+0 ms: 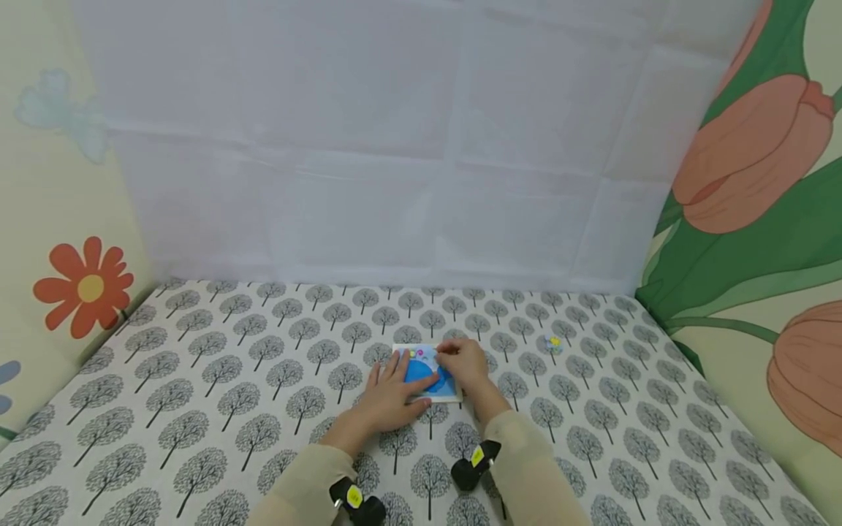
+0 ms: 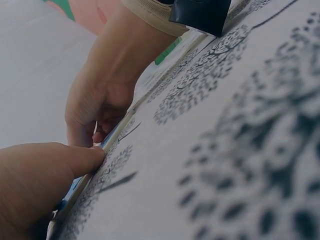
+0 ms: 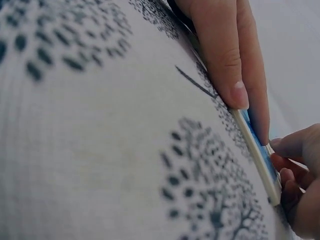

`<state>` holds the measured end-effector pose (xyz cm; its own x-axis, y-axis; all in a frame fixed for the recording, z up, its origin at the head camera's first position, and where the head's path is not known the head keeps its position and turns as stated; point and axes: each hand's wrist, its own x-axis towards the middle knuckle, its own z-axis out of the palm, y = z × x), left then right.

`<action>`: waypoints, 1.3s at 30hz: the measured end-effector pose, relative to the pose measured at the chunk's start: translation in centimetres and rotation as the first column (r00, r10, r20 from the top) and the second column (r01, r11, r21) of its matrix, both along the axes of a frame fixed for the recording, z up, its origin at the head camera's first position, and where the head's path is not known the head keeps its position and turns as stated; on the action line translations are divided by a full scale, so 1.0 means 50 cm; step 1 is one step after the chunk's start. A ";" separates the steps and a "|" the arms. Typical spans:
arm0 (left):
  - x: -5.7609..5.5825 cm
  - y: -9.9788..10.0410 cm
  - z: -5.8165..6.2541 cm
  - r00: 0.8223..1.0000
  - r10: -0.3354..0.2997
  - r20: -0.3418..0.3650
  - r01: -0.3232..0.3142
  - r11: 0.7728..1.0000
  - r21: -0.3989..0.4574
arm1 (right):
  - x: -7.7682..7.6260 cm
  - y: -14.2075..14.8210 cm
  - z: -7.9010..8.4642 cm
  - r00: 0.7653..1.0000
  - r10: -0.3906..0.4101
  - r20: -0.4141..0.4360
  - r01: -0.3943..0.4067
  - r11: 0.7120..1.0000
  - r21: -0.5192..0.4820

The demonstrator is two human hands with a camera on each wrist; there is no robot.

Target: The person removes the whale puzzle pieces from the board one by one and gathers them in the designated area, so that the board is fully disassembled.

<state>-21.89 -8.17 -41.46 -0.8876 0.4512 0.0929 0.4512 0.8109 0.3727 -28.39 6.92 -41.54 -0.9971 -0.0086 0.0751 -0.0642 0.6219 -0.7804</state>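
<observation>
A small square board [image 1: 431,391] with a light rim and a blue picture lies on the cloth. My left hand [image 1: 389,398] rests on its left side with fingers spread, thumb at the near edge. Yellow and pink dots [image 1: 419,353] show near the top, beside the left fingertips. Over the board's upper right corner, my right hand [image 1: 464,364] has its fingers bent. In the right wrist view the thumb and fingertip of the right hand [image 3: 300,170] pinch a small pale piece [image 3: 270,147] close over the blue surface; its kind is mostly hidden by the fingers.
The table is covered by a white cloth [image 1: 217,431] printed with grey trees. To the right lies a small clear and yellow item [image 1: 554,342]. A white sheet [image 1: 381,146] hangs behind, between walls with painted flowers. Black cameras [image 1: 475,466] sit on both wrists.
</observation>
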 end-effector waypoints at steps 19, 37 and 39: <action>-0.002 -0.002 -0.005 1.000 -0.017 0.000 0.017 1.000 -0.004 | 0.009 0.007 0.003 0.997 0.054 -0.053 -0.060 0.991 -0.120; 0.000 -0.002 0.002 1.000 -0.006 0.020 0.006 1.000 -0.003 | -0.008 0.006 -0.003 0.999 -0.032 0.033 0.039 0.972 -0.231; 0.000 -0.002 0.003 1.000 -0.007 0.024 0.007 1.000 -0.003 | -0.007 0.008 0.000 0.999 -0.033 0.043 0.043 0.967 -0.249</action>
<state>-21.89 -8.27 -41.33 -0.8863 0.4578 0.0702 0.4479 0.8086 0.3814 -28.72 7.31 -41.56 -0.9985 0.0439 0.0320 -0.0113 0.4081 -0.9129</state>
